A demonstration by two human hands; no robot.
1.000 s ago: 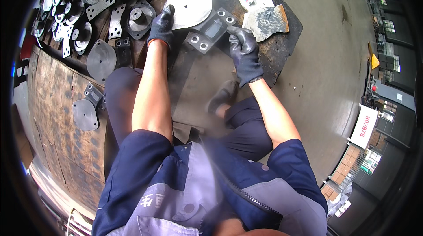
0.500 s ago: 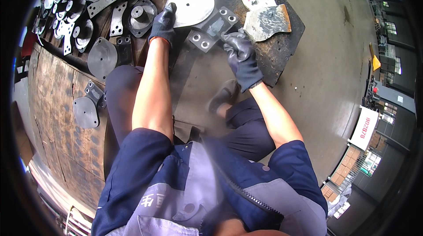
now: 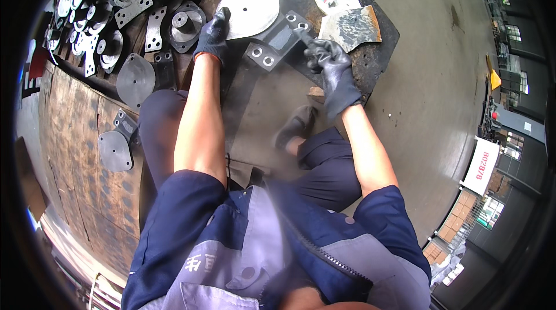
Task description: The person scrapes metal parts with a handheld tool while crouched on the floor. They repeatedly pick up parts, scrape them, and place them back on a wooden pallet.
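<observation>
My left hand [image 3: 214,31], in a dark work glove, grips the left edge of a metal plate [image 3: 255,3]. The plate is bright and pointed-oval, with a small hole in the middle and one near its corner. Joined to its lower right side is a dark bracket [image 3: 278,43] with ringed holes at its ends. My right hand [image 3: 329,64], also gloved, is closed in front of the bracket's right end. Something slim and dark sticks out of its fingers toward the bracket; its kind is too blurred to make out.
Two white-grey sheet pieces [image 3: 351,25] lie on a dark worn board [image 3: 376,52] at the right. Several flanges and drilled brackets [image 3: 134,9] crowd the far left. Another plate with a bracket [image 3: 114,151] rests on the wooden table [image 3: 75,165].
My right hand has moved slightly right and toward me, and the slim dark thing in its fingers now shows. My left hand and the plate have barely shifted.
</observation>
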